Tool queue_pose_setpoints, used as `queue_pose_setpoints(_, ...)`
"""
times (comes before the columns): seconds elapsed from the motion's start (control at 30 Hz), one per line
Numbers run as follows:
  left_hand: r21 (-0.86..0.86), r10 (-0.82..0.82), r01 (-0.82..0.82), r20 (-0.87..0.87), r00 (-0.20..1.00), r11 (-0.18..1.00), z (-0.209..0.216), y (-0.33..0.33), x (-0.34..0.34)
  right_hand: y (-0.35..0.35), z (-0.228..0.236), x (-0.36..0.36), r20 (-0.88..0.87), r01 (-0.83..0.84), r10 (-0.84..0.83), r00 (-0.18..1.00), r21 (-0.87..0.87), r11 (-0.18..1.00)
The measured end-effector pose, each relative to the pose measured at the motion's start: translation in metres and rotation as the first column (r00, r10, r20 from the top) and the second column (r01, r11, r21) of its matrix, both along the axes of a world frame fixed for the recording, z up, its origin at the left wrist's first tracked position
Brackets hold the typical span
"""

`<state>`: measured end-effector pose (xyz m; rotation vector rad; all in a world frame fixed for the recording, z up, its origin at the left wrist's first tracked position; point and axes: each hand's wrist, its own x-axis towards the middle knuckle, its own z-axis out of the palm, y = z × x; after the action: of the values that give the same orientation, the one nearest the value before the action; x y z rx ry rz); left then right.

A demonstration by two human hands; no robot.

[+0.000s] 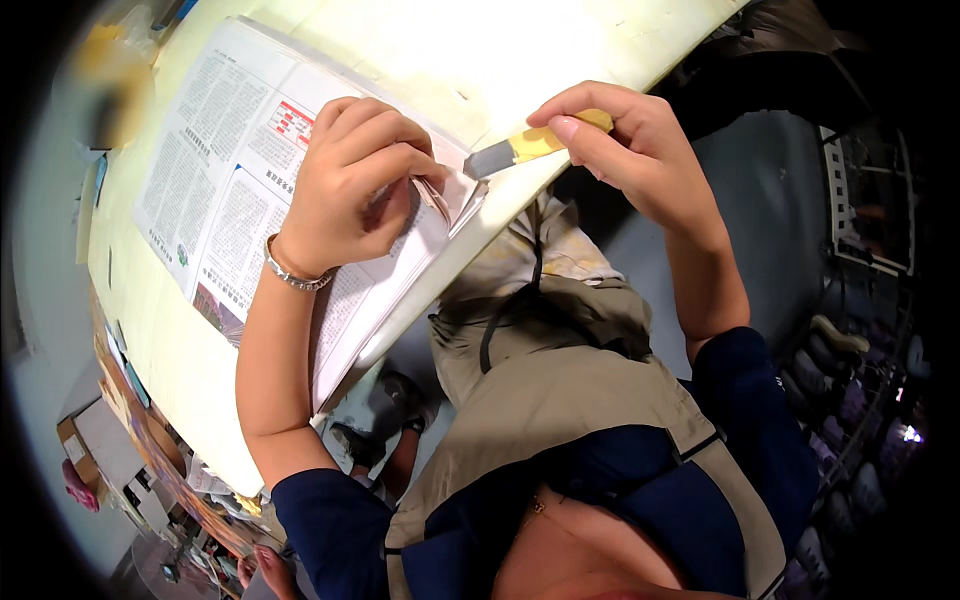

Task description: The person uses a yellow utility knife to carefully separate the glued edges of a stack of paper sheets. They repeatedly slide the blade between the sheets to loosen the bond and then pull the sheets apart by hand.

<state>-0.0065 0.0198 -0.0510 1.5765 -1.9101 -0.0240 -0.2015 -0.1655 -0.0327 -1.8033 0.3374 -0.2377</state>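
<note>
My right hand (640,150) pinches the yellow handle of a small tool (490,160). Its flat grey end could be a brush or a scraper; I cannot tell which. That end points left, just above the near corner of a newspaper stack (240,110). Over the same newspaper, my left hand (355,175) has its fingers curled around a thin, folded pinkish-brown piece (433,198). Most of this piece is hidden by the fingers. The tool's tip is close to it, and whether they touch is unclear.
The newspaper lies on a pale table (170,340) whose edge runs diagonally in front of me. A blurred yellow container (105,95) stands at the far left. To the right is a rack (860,390) holding several shoe-like pieces. Another person's feet (375,425) show below the table.
</note>
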Motion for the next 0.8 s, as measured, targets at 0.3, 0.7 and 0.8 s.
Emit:
queue_pose_setpoints(0.3,-0.018,0.005,-0.007,-0.064,0.998,1.000,-0.013,-0.034,-0.008,-0.043,-0.024,0.024,0.014,-0.209,0.211,0.977,-0.085,0.974)
queue_pose_setpoints(0.7,0.146,0.020,-0.009,-0.077,0.997,0.989,0.000,0.015,0.004,-0.002,-0.041,0.045,0.009,-0.289,0.292,0.956,0.182,0.940)
queue_pose_setpoints(0.8,0.139,-0.047,0.057,-0.071,0.996,0.989,0.009,0.011,0.001,0.006,-0.037,0.038,-0.030,-0.261,0.271,0.962,0.181,0.948)
